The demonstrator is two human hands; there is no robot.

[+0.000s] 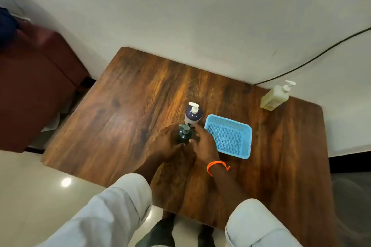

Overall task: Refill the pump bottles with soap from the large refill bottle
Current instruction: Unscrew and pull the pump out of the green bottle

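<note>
We've got our left hand (pixel 167 142) and right hand (pixel 202 142) both wrapped around the dark pump bottle (pixel 184 135), probably steadying it so we can unscrew the pump for refilling.

Bench (pixel 140 94) dark brown with streaky wood grain. Basket (pixel 228 138) light blue, fine mesh pattern. Near pump bottle (pixel 184 135) dark teal-blue with grey-blue pump. Second bottle (pixel 193 116) navy top, white lower body, white pump. Far bottle (pixel 274 97) pale yellow, white pump. Wristband (pixel 217 166) orange. Sleeves (pixel 112 212) pale grey-white.
</note>
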